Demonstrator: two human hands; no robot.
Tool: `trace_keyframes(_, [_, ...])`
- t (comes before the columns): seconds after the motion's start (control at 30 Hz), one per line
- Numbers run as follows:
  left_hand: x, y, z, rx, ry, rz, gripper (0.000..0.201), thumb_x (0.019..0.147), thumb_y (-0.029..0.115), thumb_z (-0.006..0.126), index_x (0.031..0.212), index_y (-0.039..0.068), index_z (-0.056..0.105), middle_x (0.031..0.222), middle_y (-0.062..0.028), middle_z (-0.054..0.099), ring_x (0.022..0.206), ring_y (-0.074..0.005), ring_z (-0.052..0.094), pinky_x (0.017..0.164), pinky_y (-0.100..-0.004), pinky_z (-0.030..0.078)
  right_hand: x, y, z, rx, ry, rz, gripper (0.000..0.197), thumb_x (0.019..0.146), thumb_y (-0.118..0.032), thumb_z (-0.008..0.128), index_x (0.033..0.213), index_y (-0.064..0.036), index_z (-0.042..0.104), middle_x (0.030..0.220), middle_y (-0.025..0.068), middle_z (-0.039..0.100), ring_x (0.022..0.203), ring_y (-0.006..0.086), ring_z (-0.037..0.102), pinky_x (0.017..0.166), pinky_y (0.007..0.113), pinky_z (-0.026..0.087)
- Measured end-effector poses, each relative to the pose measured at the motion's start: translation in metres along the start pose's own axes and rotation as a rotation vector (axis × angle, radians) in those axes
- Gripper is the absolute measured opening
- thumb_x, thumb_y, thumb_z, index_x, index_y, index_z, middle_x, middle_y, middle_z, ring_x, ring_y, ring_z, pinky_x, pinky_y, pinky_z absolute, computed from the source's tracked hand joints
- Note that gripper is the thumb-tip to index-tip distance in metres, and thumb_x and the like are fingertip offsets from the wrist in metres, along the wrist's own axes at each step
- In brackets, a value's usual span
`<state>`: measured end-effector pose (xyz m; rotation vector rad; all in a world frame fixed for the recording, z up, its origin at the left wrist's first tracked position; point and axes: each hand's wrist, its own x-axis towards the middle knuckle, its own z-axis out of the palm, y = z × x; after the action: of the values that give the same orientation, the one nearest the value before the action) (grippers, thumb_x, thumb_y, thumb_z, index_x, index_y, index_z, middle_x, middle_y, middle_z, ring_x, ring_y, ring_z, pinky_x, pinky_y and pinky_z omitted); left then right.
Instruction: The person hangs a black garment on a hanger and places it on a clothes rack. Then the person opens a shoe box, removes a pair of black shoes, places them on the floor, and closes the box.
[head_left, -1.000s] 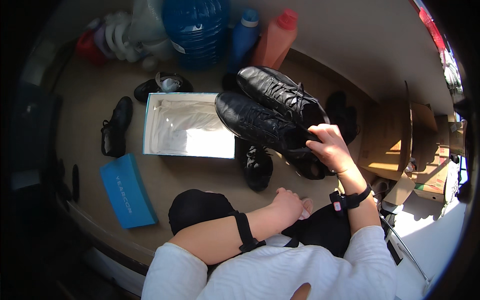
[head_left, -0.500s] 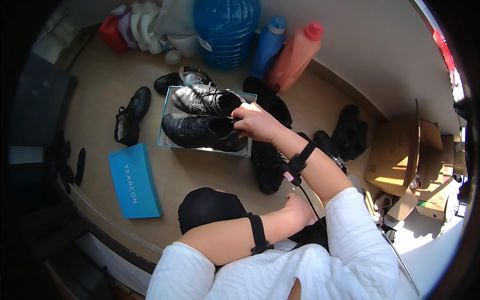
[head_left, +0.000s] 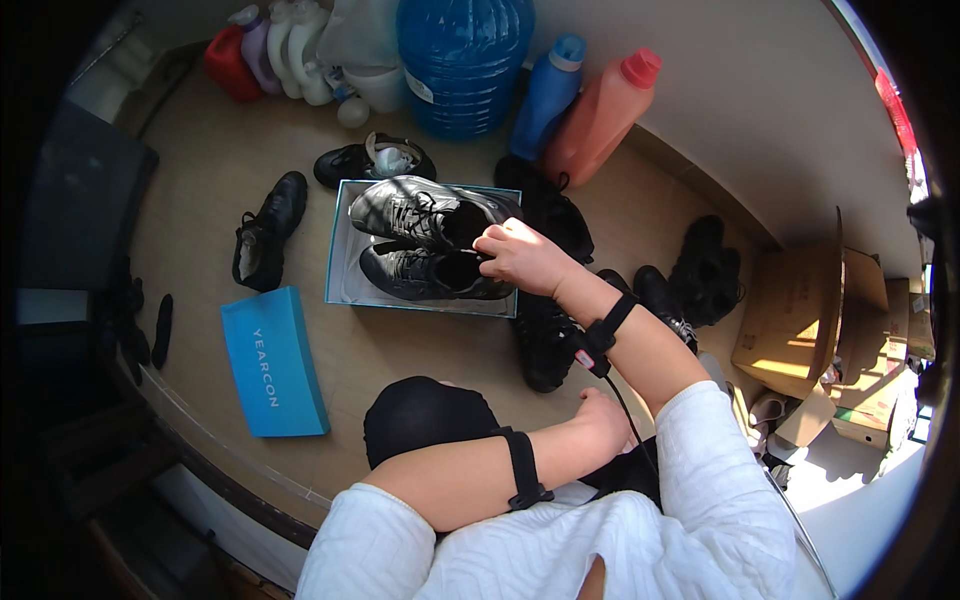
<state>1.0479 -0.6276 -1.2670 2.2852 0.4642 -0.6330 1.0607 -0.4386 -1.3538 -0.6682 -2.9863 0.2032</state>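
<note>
An open shoe box [head_left: 345,286] with a thin blue rim stands on the floor ahead of me. Two black lace-up shoes lie side by side in it, toes to the left: a far shoe [head_left: 405,215] lit by sun, and a near shoe [head_left: 415,272] in shade. My right hand [head_left: 522,256] reaches the box's right end, its fingers closed at the heel of the near shoe; the fingertips are partly hidden. My left hand [head_left: 602,424] rests low near my right leg, below the right forearm, its fingers mostly out of sight.
The blue box lid [head_left: 275,362] lies left of my knee [head_left: 428,420]. Single black shoes [head_left: 270,230] are scattered around the box. Along the wall stand a big blue water bottle [head_left: 465,70], a blue bottle [head_left: 547,95] and a pink bottle [head_left: 603,118]. Cardboard boxes [head_left: 790,320] stand right.
The near shoe has tipped and sunk lower into the box, and now sits with its opening upward. My right hand stays at its heel. The left hand has hardly moved.
</note>
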Motion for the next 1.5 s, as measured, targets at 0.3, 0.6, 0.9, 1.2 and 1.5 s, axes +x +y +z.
trace_keyframes(0.3, [0.005,0.000,0.004,-0.012,-0.069,0.035,0.044,0.079,0.023,0.071,0.120,0.010,0.065,0.119,-0.0088,0.064,0.111,-0.0276,0.059,0.087,-0.0509,0.044,0.016,0.004,0.018,-0.017,0.030,-0.118,0.006,0.072,-0.023,0.067,0.068,-0.0195,0.064,0.092,-0.0020,0.054,0.100,0.0165,0.049,0.080,0.032,0.039])
trace_keyframes(0.6, [0.005,0.000,0.004,-0.030,-0.172,0.026,0.067,0.065,0.029,0.085,0.124,0.009,0.062,0.123,-0.0092,0.062,0.117,-0.0298,0.056,0.092,-0.0532,0.042,0.016,0.014,0.059,0.241,-0.186,0.149,0.014,0.087,-0.016,0.057,0.099,-0.0116,0.063,0.090,0.0130,0.060,0.081,0.0309,0.063,0.068,0.040,0.053])
trace_keyframes(0.9, [0.002,0.003,0.002,0.006,-0.204,0.031,0.069,0.065,0.030,0.085,0.126,0.008,0.061,0.126,-0.0129,0.061,0.118,-0.0303,0.055,0.093,-0.0534,0.043,0.006,0.018,0.097,0.496,-0.067,0.434,0.026,0.090,-0.023,0.047,0.105,-0.0084,0.063,0.098,0.0145,0.064,0.096,0.0331,0.060,0.082,0.043,0.048])
trace_keyframes(1.2, [0.006,0.003,0.010,-0.004,-0.234,0.003,0.063,0.068,0.032,0.083,0.124,0.010,0.064,0.126,-0.0118,0.061,0.121,-0.0311,0.054,0.096,-0.0551,0.040,-0.001,0.021,0.091,0.284,0.199,0.131,0.009,0.077,-0.005,0.059,0.085,-0.0071,0.063,0.092,0.0129,0.063,0.088,0.0334,0.062,0.071,0.044,0.051])
trace_keyframes(1.5, [-0.010,0.003,0.002,0.029,-0.208,0.027,0.048,0.075,0.032,0.077,0.117,0.009,0.068,0.118,-0.0112,0.066,0.113,-0.0298,0.059,0.093,-0.0529,0.041,-0.052,-0.022,0.029,0.411,0.007,0.878,0.031,0.087,-0.026,0.062,0.111,-0.0069,0.055,0.095,0.0154,0.067,0.084,0.0367,0.064,0.071,0.046,0.051])
